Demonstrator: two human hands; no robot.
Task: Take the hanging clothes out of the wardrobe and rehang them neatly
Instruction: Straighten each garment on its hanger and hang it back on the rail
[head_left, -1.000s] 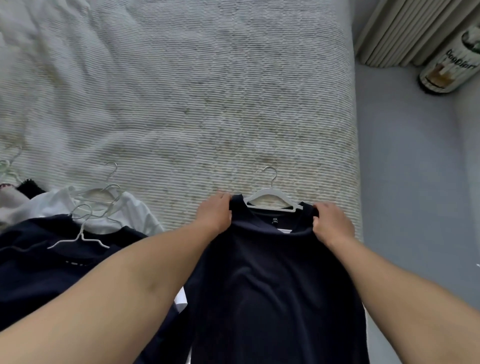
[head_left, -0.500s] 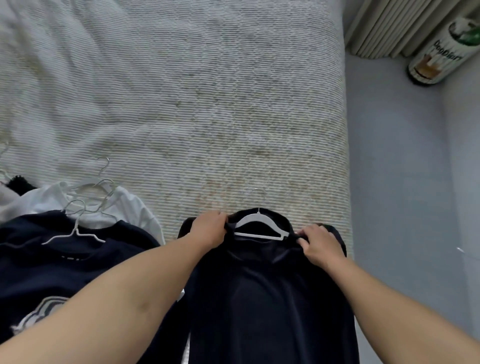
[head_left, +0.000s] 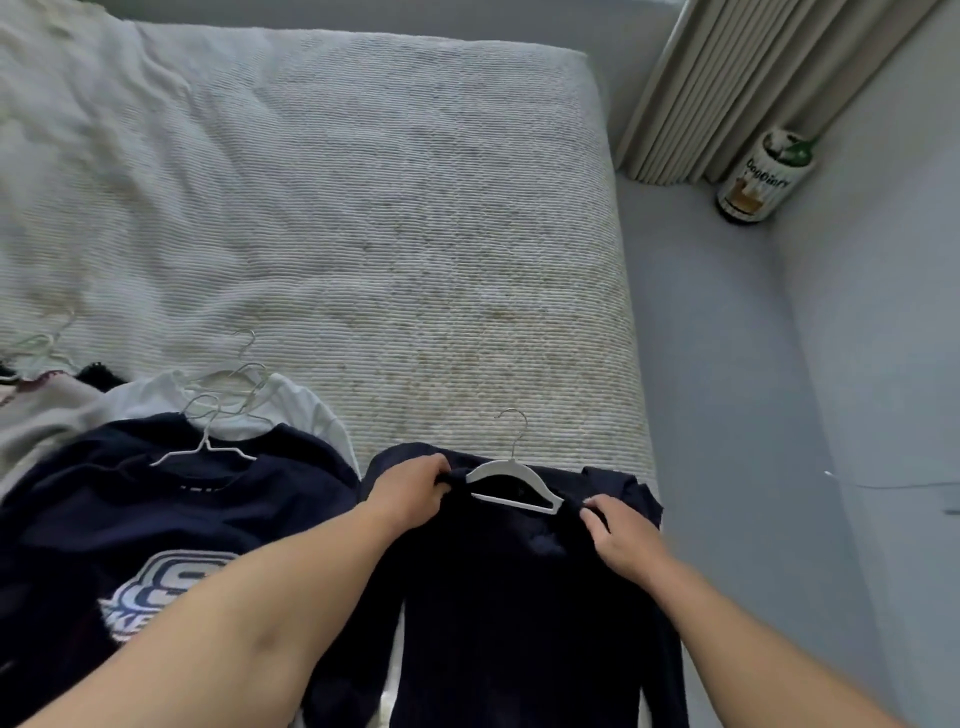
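A dark navy shirt (head_left: 519, 597) lies on the bed's near right part with a white hanger (head_left: 511, 480) in its neck, hook pointing away. My left hand (head_left: 410, 493) pinches the shirt's left shoulder beside the hanger. My right hand (head_left: 618, 535) grips the fabric at the right shoulder, at the hanger's end. To the left lies a pile: a navy shirt with a white logo (head_left: 156, 519) on a thin wire hanger (head_left: 205, 447), over a white shirt (head_left: 291, 410) with its own hanger.
The ribbed white bedspread (head_left: 363, 234) stretches away in front. More clothes and a hanger (head_left: 36, 358) lie at the far left edge. Grey floor (head_left: 727, 389) runs along the bed's right side, with curtains (head_left: 737, 78) and a printed cylinder container (head_left: 763, 176) in the corner.
The shirt on its hanger has been lowered from held up onto the bed and now lies flat. Both hands stay at its shoulders. My view has tilted up and shows more bed.
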